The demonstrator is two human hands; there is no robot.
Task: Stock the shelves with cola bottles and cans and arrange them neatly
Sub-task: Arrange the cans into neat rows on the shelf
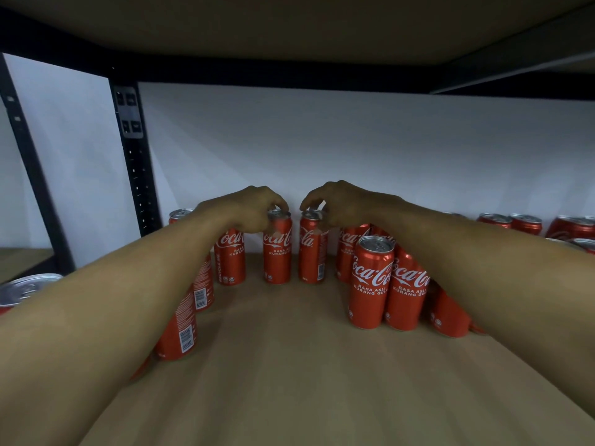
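Note:
Red cola cans stand on a brown shelf board [289, 365] near the white back wall. My left hand [254, 209] grips the top rim of one upright can [277, 252] with curled fingers. Beside it, my right hand [338, 202] pinches the top of a second upright can [310, 252]. A narrow gap separates the two cans. More cans stand left of them [230, 255], and a cluster stands front right [372, 281]. My forearms hide parts of the side rows.
A black metal upright [136, 156] rises at the back left. The upper shelf [289, 30] hangs low overhead. Further cans line the back right [524, 223], and one can top [25, 288] shows at the far left. Bare board lies in front.

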